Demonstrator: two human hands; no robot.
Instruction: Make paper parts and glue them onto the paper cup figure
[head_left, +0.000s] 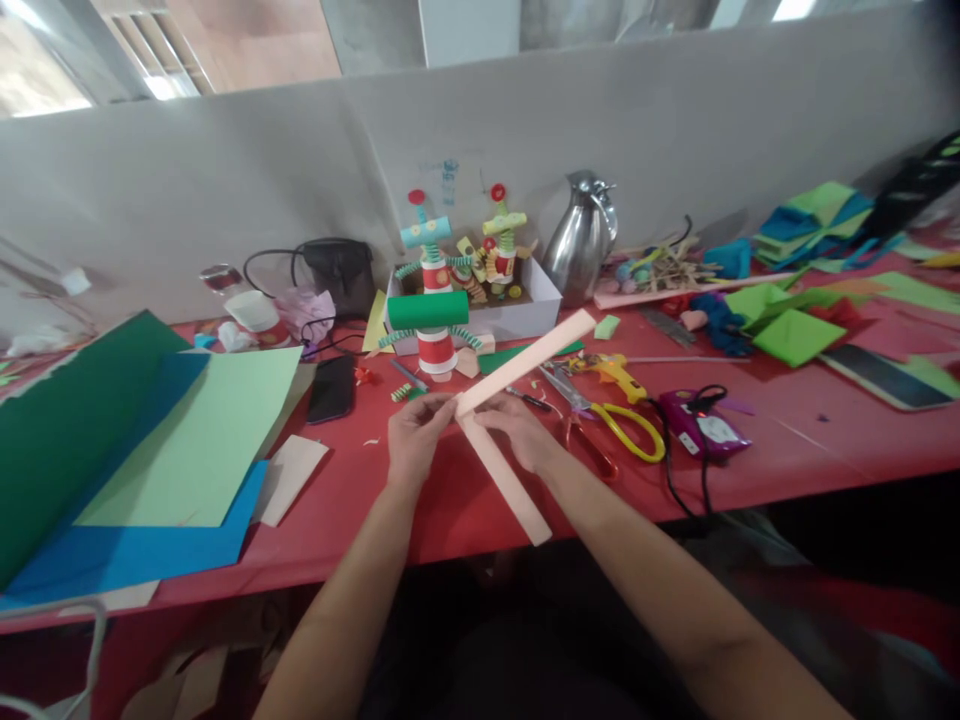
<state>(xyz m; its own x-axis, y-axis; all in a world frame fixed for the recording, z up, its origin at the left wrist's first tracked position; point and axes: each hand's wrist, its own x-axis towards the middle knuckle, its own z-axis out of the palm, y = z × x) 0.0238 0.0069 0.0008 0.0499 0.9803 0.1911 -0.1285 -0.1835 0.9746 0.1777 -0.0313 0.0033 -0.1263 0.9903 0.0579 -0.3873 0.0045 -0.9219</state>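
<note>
- A red-covered worktop [322,500] runs across the view, backed by a low grey partition wall [262,150] with bright, blurred surroundings beyond it.
- Along the wall stand a shiny metal jug [579,245] and a white open cardboard box [521,318], with a cup-and-paper figure with a green tube [427,310] in front of the box.
- Large green, pale green and blue paper sheets [199,440] overlap at the left; yellow-handled metal scissors [596,410] lie near the right hand [521,425].
- A pale peach, flat strip piece [525,362] is held above the worktop's near part, shaped like a sideways V; whether folded or joined cannot be told.
- Its corner points left; one arm's long axis slants away and rightward, the other's toward the person and rightward.
- The left hand's [420,440] grip pinches the corner; the right hand's grip grasps the piece just beside it.
</note>
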